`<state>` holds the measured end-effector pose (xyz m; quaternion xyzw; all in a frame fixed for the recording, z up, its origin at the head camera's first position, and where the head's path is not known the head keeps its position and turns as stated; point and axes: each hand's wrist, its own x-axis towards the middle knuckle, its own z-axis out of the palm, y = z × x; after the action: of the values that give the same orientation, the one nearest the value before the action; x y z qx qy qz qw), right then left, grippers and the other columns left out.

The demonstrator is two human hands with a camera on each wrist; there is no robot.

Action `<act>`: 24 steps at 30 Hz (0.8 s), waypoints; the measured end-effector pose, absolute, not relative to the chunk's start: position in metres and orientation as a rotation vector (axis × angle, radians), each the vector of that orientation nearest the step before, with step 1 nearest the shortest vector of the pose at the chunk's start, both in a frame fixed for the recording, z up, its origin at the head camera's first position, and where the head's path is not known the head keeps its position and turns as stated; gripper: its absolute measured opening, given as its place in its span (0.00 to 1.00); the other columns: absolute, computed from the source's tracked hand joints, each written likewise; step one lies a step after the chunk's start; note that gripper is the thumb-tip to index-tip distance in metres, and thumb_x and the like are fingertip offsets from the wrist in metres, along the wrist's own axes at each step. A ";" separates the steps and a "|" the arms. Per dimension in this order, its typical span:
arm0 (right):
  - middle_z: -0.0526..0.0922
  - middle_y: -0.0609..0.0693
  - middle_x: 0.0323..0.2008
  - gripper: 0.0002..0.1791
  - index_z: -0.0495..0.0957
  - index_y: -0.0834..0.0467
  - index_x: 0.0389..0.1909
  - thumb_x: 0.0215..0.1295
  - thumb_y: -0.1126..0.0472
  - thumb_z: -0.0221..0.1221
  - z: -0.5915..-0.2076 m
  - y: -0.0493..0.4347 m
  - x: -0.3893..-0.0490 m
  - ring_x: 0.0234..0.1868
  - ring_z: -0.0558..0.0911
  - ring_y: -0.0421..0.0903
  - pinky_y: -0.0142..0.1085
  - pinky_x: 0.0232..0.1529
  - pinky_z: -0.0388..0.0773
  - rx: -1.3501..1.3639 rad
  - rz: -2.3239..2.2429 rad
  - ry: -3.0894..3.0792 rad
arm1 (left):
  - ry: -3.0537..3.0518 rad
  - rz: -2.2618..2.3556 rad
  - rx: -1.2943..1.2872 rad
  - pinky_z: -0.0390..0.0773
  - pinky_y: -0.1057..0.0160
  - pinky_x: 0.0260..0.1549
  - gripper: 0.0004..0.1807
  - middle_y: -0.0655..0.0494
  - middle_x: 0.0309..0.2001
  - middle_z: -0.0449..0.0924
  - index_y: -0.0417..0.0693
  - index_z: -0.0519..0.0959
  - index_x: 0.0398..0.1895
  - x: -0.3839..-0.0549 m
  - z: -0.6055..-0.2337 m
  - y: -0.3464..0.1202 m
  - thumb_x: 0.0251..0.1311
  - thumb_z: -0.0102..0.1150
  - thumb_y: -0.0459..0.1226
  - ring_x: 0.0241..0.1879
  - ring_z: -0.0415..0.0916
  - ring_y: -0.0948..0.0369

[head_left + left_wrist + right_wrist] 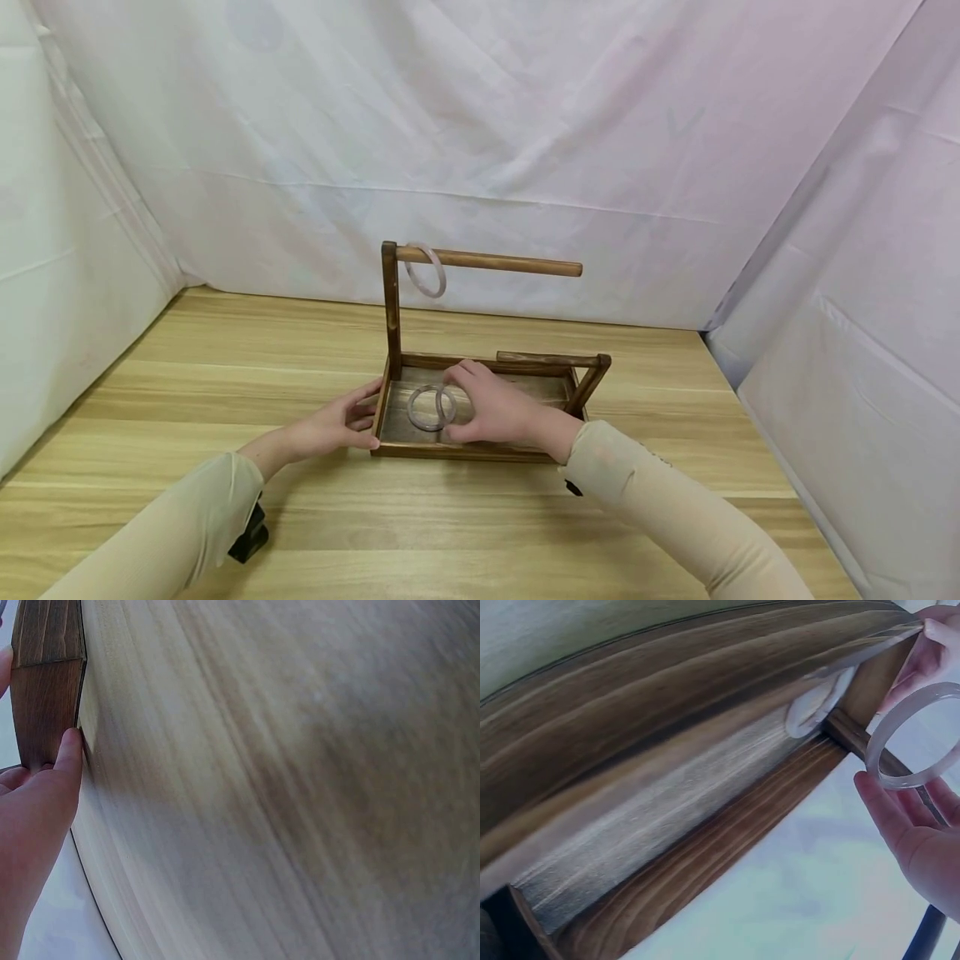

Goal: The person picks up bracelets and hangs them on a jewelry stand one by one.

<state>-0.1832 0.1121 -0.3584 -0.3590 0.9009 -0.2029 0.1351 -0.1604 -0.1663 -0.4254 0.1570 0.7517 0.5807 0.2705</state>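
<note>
A dark wooden bangle stand [465, 452] has a shallow tray and two bars. Over the tray's left part, my right hand [491, 408] pinches a pale translucent bangle [885, 731] between thumb and fingers. Another bangle [412, 410] lies on the tray floor, partly overlapped by the held one in the head view. A third bangle [438, 279] hangs near the post end of the upper bar [517, 264]. My left hand [330, 427] touches the tray's left end, its thumb at the front corner and fingers along the side.
The lower bar [547, 359] reaches leftward from a short post [588, 387] at the right of the stand. The stand sits on a light wood-grain table [420, 525]. White cloth [480, 150] hangs behind the table and along both sides.
</note>
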 end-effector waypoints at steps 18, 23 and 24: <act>0.69 0.46 0.51 0.33 0.65 0.54 0.60 0.53 0.50 0.63 -0.330 0.109 -0.174 0.47 0.72 0.45 0.34 0.44 0.75 -1.067 -0.707 2.612 | 2.031 1.555 0.442 0.61 0.46 0.66 0.56 0.24 0.69 0.40 0.40 0.32 0.73 -0.161 -0.423 -0.166 0.54 0.65 0.34 0.68 0.47 0.33; 0.70 0.46 0.51 0.33 0.65 0.54 0.60 0.53 0.51 0.64 -0.324 0.109 -0.171 0.48 0.73 0.45 0.34 0.46 0.76 -1.065 -0.766 2.602 | 2.039 1.552 0.442 0.61 0.47 0.66 0.56 0.24 0.69 0.41 0.40 0.33 0.73 -0.160 -0.423 -0.166 0.53 0.65 0.35 0.68 0.48 0.34; 0.70 0.46 0.51 0.33 0.65 0.54 0.59 0.53 0.51 0.64 -0.322 0.109 -0.170 0.48 0.72 0.44 0.34 0.46 0.76 -1.068 -0.776 2.602 | 2.041 1.550 0.444 0.62 0.47 0.66 0.56 0.24 0.69 0.41 0.40 0.33 0.73 -0.160 -0.423 -0.166 0.53 0.65 0.35 0.68 0.48 0.34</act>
<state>-0.1698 0.1092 -0.3222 -0.3638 0.8862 -0.2642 0.1115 -0.1602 -0.1656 -0.4234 0.1644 0.7562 0.5742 0.2674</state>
